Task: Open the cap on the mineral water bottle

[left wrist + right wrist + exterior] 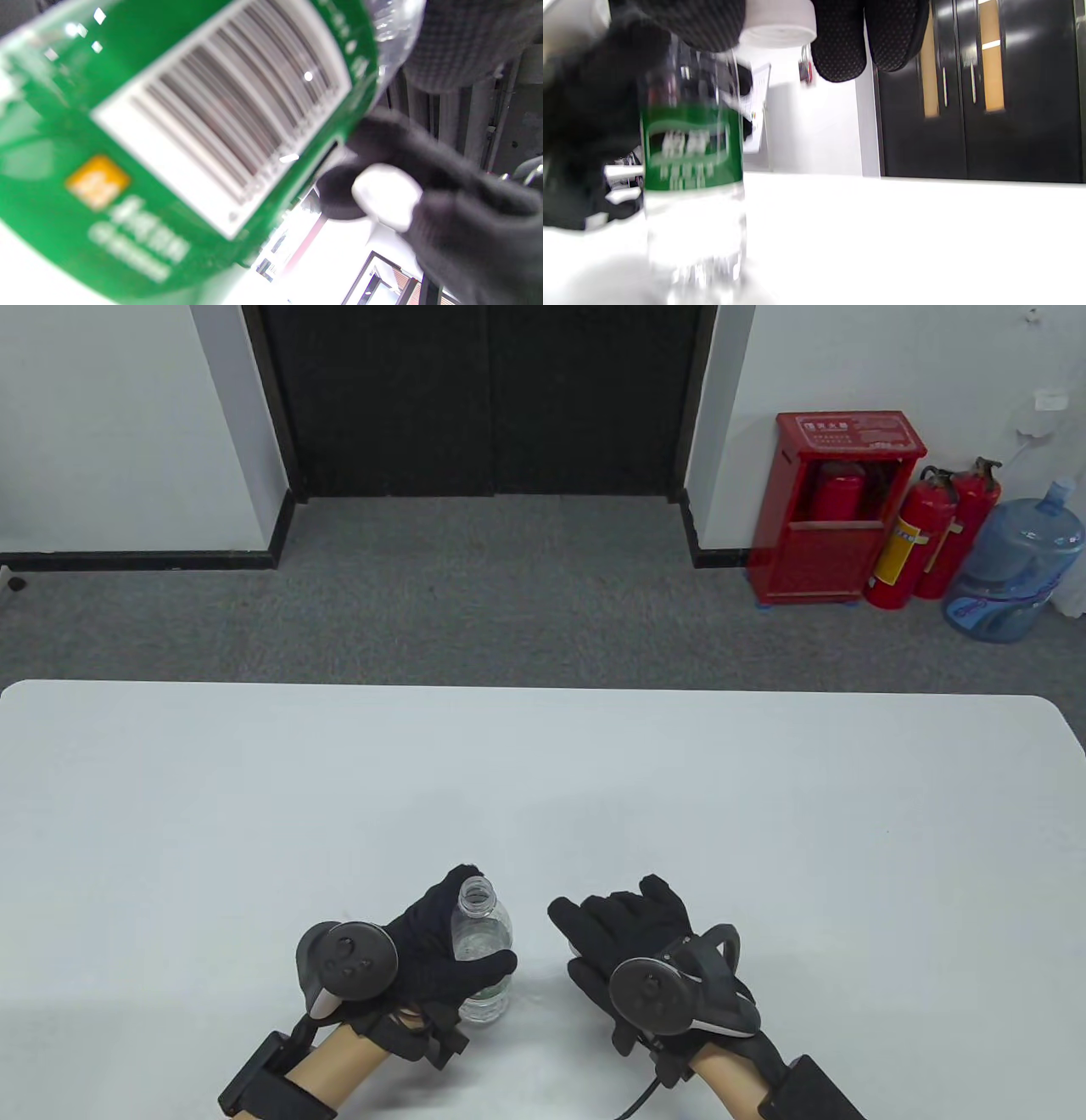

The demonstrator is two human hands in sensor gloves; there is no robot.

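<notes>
A clear mineral water bottle (pixel 485 937) with a green label stands upright on the white table (pixel 254 814) near the front edge, its mouth open with no cap on it. My left hand (pixel 441 937) grips its body; the label fills the left wrist view (pixel 191 127). My right hand (pixel 632 929) hovers just right of the bottle, apart from it, and pinches the white cap (pixel 778 21) between thumb and fingers (pixel 840 42). The cap also shows in the left wrist view (pixel 386 195). The bottle stands at the left of the right wrist view (pixel 691 178).
The table runs wide to the left, right and back of the hands. Beyond its far edge are grey carpet, a dark double door, a red extinguisher cabinet (pixel 836 509) and a blue water jug (pixel 1014 568).
</notes>
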